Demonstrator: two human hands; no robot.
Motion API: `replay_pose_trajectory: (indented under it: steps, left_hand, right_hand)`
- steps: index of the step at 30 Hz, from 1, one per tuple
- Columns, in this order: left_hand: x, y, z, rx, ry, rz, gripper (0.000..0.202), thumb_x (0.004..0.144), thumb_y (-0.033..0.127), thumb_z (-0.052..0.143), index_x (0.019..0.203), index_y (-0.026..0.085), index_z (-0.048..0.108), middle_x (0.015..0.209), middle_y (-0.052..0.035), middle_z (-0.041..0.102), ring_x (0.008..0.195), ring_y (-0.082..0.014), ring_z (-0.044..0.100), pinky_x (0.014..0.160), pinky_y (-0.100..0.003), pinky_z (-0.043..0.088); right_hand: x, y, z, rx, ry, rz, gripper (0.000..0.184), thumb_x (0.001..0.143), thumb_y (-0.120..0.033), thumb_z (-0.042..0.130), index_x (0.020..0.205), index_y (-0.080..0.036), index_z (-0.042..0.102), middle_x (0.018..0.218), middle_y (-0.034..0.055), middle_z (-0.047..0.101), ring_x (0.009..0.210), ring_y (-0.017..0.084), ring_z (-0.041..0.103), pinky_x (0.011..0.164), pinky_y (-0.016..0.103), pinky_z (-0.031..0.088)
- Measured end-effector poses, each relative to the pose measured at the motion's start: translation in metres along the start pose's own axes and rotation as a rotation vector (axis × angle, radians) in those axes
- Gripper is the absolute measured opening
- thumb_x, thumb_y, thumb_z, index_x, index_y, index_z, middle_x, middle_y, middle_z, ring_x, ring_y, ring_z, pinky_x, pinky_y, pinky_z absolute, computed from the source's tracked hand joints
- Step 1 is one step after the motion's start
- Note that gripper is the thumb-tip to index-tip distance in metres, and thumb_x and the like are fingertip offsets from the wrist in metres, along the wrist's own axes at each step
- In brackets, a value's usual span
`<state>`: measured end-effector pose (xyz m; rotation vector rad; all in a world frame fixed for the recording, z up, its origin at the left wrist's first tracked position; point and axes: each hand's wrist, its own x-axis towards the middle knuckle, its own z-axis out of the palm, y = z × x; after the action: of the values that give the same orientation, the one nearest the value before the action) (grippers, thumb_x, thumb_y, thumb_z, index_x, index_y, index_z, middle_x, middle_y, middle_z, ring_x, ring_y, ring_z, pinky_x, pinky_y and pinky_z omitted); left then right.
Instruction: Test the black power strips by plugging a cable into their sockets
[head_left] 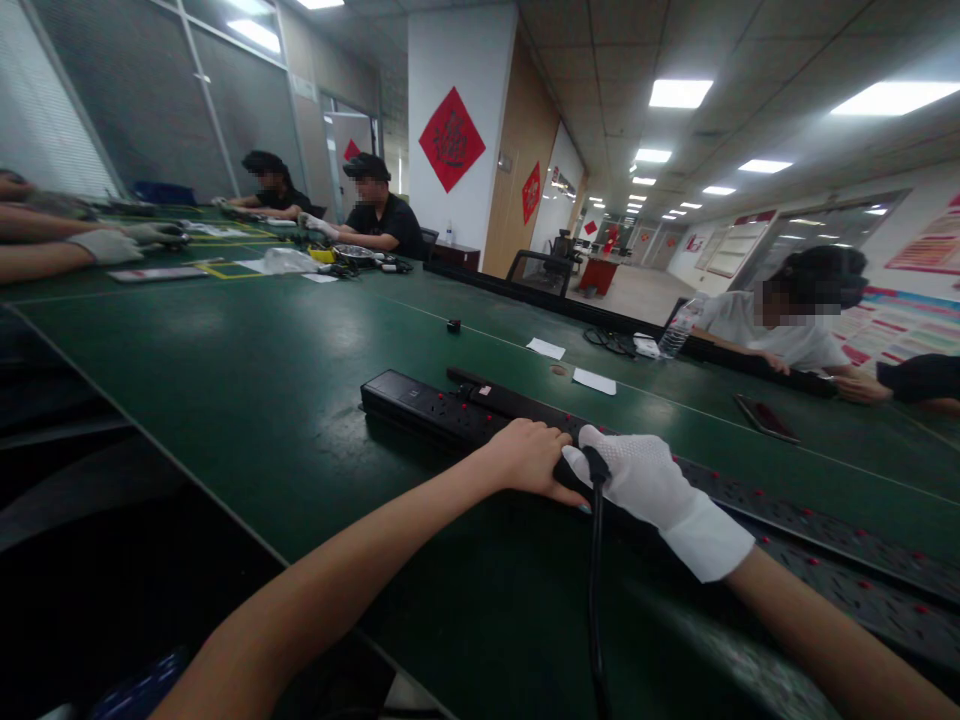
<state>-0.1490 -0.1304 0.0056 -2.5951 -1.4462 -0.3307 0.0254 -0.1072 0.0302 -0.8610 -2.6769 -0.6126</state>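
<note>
A long black power strip (409, 398) with red switches lies across the green table. My bare left hand (531, 455) grips it across its width, fingers over the top and thumb along the near side. Right beside it, my right hand (641, 478), in a white dotted glove, is closed around a black plug (596, 464). From the plug a thick black cable (595, 600) hangs down toward me past the strip's near side. The plug's prongs are hidden, so I cannot tell whether they sit in a socket. A second black strip (517, 400) lies behind the first.
Behind the strips lie white paper slips (595, 381), a small black object (454, 326), a phone (766, 418) and a water bottle (679, 328). Several people sit around the table; at the far left, a co-worker's gloved hands (109, 245) rest near a tablet-like item (157, 273).
</note>
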Motion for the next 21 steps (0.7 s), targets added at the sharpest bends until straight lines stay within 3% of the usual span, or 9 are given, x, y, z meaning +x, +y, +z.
replay_pose_trajectory:
  steps: [5,14,21]
  left_hand:
    - [0.001,0.001,-0.003,0.025,-0.017,0.002,0.065,0.066,0.075,0.04,0.09,0.016,0.053,0.09,-0.0084,0.062,0.08,-0.0251,0.06,0.065,-0.034,0.043]
    - [-0.002,0.005,0.0,0.044,0.037,0.006,0.064,0.062,0.072,0.048,0.092,0.016,0.052,0.091,-0.0074,0.061,0.08,-0.0236,0.058,0.069,-0.034,0.042]
    - [-0.005,0.01,-0.004,0.053,0.019,-0.026,0.064,0.059,0.072,0.051,0.091,0.017,0.05,0.089,-0.0074,0.06,0.081,-0.0235,0.057,0.069,-0.034,0.041]
  right_hand:
    - [-0.01,-0.012,-0.004,-0.075,-0.011,0.048,0.033,0.087,-0.044,0.031,0.091,-0.02,0.053,0.071,0.0027,0.063,0.058,0.014,0.055,0.051,0.024,0.024]
    - [-0.005,-0.004,-0.006,0.106,-0.04,-0.146,0.027,0.086,-0.039,0.037,0.094,-0.019,0.052,0.075,0.0013,0.062,0.062,0.012,0.055,0.056,0.022,0.03]
    - [-0.015,-0.017,0.003,0.071,0.108,0.019,0.027,0.085,-0.04,0.039,0.079,-0.017,0.054,0.069,0.0032,0.061,0.058,0.011,0.053,0.055,0.022,0.028]
